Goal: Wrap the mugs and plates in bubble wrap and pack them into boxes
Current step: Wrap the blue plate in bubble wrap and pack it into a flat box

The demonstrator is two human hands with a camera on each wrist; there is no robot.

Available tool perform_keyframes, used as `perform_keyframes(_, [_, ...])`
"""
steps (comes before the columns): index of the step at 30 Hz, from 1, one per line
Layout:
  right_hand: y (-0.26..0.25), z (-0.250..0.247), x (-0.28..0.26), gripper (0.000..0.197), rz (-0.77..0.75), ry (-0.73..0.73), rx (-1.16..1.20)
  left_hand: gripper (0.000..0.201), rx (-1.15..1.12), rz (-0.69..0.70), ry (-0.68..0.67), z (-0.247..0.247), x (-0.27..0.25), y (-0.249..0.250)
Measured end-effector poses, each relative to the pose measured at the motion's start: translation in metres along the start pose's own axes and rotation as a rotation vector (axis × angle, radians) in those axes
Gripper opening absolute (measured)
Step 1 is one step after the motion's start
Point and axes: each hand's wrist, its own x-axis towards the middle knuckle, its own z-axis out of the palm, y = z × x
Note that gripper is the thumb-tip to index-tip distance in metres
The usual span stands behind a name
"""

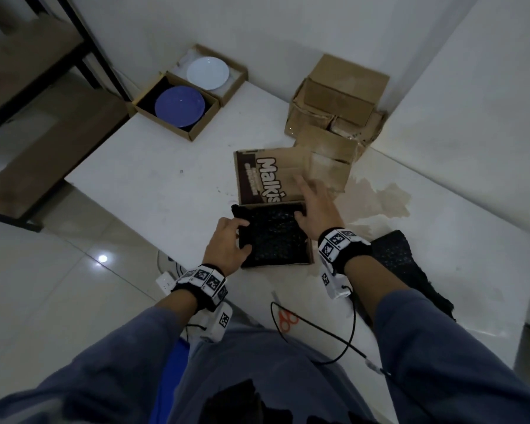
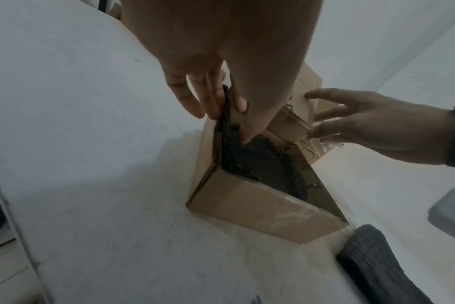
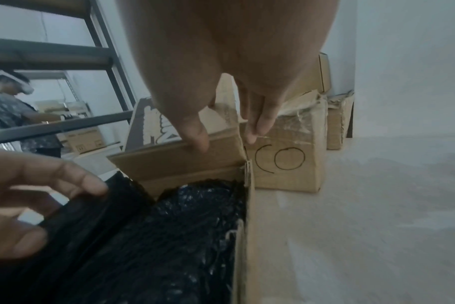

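An open cardboard box [image 1: 277,264] [image 2: 260,209] [image 3: 247,226] stands mid-table with its "Malkist" lid flap [image 1: 266,175] folded back. Inside lies a bundle in black bubble wrap [image 1: 273,237] [image 2: 260,162] [image 3: 182,226]; what it wraps is hidden. My left hand [image 1: 237,237] [image 2: 229,115] [image 3: 39,195] pinches the wrap's upstanding left edge, thumb inside and fingers outside. At the box's far right corner, my right hand [image 1: 309,203] [image 2: 351,123] [image 3: 226,133] is spread, its straight fingers against the flaps. A blue plate [image 1: 179,106] and a white plate [image 1: 207,73] sit unwrapped in two open boxes at the far left.
Closed cardboard boxes [image 1: 340,96] are stacked against the back wall. A loose black bubble-wrap sheet [image 1: 401,258] lies at the right, orange-handled scissors [image 1: 286,319] near the front edge. A metal shelf [image 1: 28,87] stands left. Another person [image 3: 11,107] works beyond it.
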Motion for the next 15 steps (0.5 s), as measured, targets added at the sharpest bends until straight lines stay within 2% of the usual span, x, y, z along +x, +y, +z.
perform_keyframes(3, [0.002, 0.006, 0.003, 0.097, 0.006, -0.060, -0.035, 0.054, 0.116, 0.077, 0.008, 0.005, 0.002, 0.003])
perform_keyframes(7, [-0.003, 0.008, 0.011, 0.080, 0.050, 0.022, -0.059, 0.059, 0.469, 0.196, -0.052, 0.009, 0.005, 0.011])
perform_keyframes(11, [-0.007, 0.001, 0.019, 0.065, 0.096, 0.033, -0.083, 0.056, 0.694, 0.195, 0.053, 0.006, 0.005, 0.019])
perform_keyframes(13, [-0.005, -0.001, 0.021, 0.062, 0.094, 0.025, -0.094, 0.055, 0.772, 0.284, 0.065, 0.006, 0.007, 0.020])
perform_keyframes(15, [-0.002, 0.000, 0.022, 0.061, 0.089, 0.016, -0.088, 0.050, 0.846, 0.370, -0.002, 0.005, 0.010, 0.020])
